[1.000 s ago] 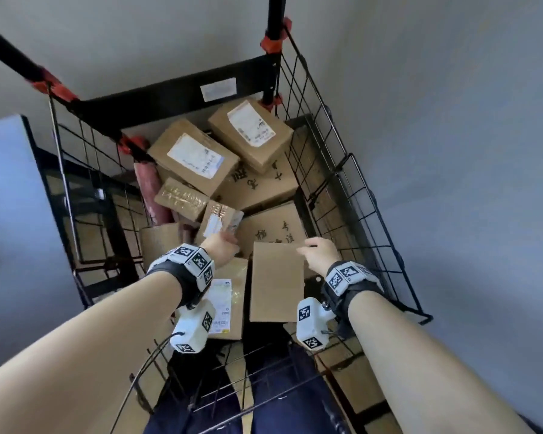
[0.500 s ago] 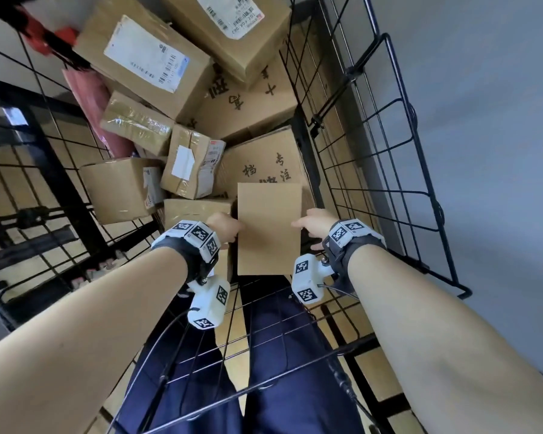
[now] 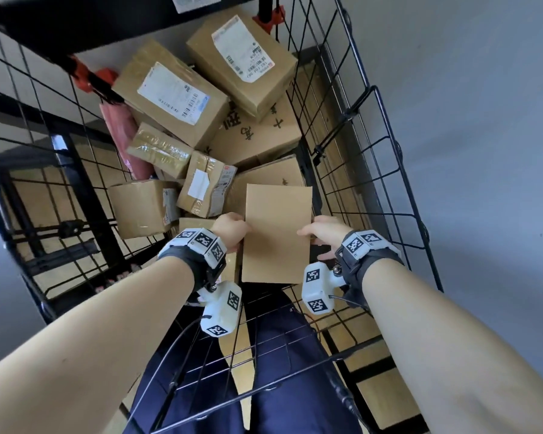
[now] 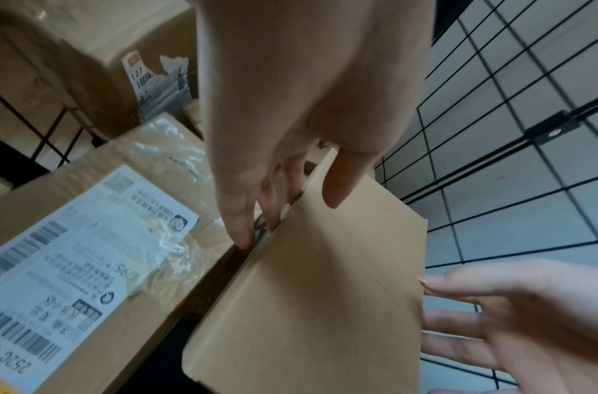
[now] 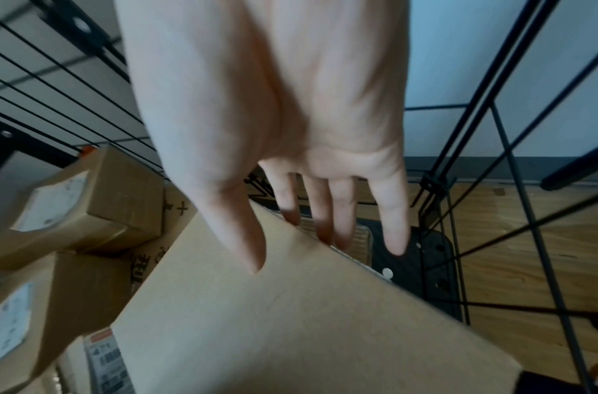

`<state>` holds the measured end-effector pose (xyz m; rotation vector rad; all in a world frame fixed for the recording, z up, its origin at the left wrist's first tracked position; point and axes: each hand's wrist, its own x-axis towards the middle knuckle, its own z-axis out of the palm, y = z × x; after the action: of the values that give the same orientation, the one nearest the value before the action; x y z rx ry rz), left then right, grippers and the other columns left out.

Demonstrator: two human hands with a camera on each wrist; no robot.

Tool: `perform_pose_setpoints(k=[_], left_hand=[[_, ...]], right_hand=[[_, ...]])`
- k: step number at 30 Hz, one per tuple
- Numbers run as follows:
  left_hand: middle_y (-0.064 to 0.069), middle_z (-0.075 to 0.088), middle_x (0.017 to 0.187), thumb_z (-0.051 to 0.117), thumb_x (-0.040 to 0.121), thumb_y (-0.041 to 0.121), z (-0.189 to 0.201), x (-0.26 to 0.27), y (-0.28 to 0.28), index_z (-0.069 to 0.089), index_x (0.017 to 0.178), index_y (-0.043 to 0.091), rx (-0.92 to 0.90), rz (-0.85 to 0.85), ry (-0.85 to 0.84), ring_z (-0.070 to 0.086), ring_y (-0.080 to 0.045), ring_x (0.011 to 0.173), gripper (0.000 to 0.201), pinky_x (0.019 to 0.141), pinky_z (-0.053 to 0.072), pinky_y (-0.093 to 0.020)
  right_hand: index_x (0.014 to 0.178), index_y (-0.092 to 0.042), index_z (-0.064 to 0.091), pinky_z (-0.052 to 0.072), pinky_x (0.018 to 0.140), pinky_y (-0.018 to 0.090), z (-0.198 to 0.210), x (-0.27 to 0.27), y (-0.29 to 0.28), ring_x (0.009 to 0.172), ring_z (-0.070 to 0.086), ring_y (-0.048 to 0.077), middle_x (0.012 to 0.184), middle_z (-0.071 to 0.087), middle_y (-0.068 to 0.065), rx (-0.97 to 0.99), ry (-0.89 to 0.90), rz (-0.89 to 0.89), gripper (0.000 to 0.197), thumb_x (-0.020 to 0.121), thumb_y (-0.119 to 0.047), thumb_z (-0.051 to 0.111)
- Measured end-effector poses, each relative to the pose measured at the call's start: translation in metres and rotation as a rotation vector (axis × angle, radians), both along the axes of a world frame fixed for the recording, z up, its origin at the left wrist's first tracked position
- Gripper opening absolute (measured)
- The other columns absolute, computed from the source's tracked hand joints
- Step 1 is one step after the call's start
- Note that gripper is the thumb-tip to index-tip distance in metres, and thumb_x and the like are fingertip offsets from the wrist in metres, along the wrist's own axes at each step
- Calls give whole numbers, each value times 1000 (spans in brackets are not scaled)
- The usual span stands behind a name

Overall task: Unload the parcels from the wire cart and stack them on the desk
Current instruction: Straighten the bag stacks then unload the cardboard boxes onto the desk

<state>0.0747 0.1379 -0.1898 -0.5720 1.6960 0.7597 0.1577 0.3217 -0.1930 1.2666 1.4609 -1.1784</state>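
Looking down through the head view, I have the flat brown parcel (image 3: 276, 233) held between both hands just above the heap of boxes (image 3: 176, 92) inside the wire cart (image 3: 386, 170): my left hand (image 3: 232, 228) clasps its left edge and my right hand (image 3: 323, 230) its right edge, near the cart's side wall. The desk is not in view here. From the left wrist view, the grip of that hand is clamped on the parcel (image 4: 324, 306), thumb on the top face and fingers (image 4: 243, 224) tucked under the edge, with a labelled box (image 4: 88, 266) lying just beside and below; my other hand (image 4: 526, 320) shows at the far edge with fingers spread and fairly straight. From the right wrist view, the thumb lies on the top face of the parcel (image 5: 290, 320) while the fingers (image 5: 341, 221) reach down past its edge, so I judge this grip a light pinch, not a firm wrap. I take the step in hand to be lifting this parcel out. The next move calls for raising it level over the cart rim without catching the wire, firming the right grip first, then carrying it to the surface to begin the stack.
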Motion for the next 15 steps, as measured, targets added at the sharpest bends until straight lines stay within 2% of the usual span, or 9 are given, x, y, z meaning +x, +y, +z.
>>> perform_pose_setpoints(k=[2, 4, 7, 9, 12, 14, 15], left_hand=[[-14, 55, 123, 54, 90, 11, 17, -10, -2, 52, 129, 14, 42, 14, 40, 54, -27, 95, 39, 84, 50, -35], [-14, 55, 119, 52, 90, 7, 35, -19, -3, 54, 125, 13, 92, 40, 80, 54, -26, 94, 36, 79, 50, -33], [-14, 55, 105, 53, 88, 8, 70, -31, 0, 50, 116, 14, 117, 129, 164, 54, -26, 86, 29, 76, 49, -36], [-13, 56, 98, 57, 81, 13, 93, -38, 3, 48, 115, 14, 138, 142, 237, 54, -25, 78, 35, 71, 49, -37], [-13, 57, 106, 56, 83, 12, 127, -51, 1, 49, 120, 14, 163, 179, 334, 58, -28, 94, 38, 77, 51, -38], [-13, 59, 113, 56, 86, 10, 148, -59, -7, 51, 126, 16, 192, 179, 386, 60, -28, 96, 41, 72, 52, -33], [-15, 60, 114, 56, 87, 9, 160, -62, -12, 51, 128, 15, 223, 176, 409, 60, -26, 89, 42, 65, 52, -29]], right_hand=[[134, -15, 47, 50, 91, 49, 15, -3, 1, 119, 50, 26, 134, 50, 5, 47, 62, -31, 64, 75, -25, 69], [129, -17, 52, 50, 91, 47, 32, -8, 1, 118, 51, 26, 132, 52, 5, 77, 137, -82, 58, 74, -24, 68], [133, -18, 50, 48, 89, 42, 66, -19, -3, 119, 51, 25, 132, 52, 5, 76, 241, -150, 58, 77, -18, 66], [134, -18, 48, 46, 90, 41, 92, -30, -4, 118, 51, 23, 130, 53, 4, 89, 320, -161, 58, 79, -15, 65], [130, -17, 54, 46, 91, 40, 138, -49, -4, 102, 53, 20, 107, 57, 2, 129, 446, -144, 47, 84, -8, 60], [129, -16, 56, 45, 94, 41, 166, -61, -7, 99, 50, 19, 111, 57, 5, 164, 550, -100, 45, 85, -7, 59], [130, -16, 55, 45, 96, 40, 178, -67, -11, 101, 51, 18, 117, 58, 6, 169, 607, -80, 46, 85, -7, 59]])
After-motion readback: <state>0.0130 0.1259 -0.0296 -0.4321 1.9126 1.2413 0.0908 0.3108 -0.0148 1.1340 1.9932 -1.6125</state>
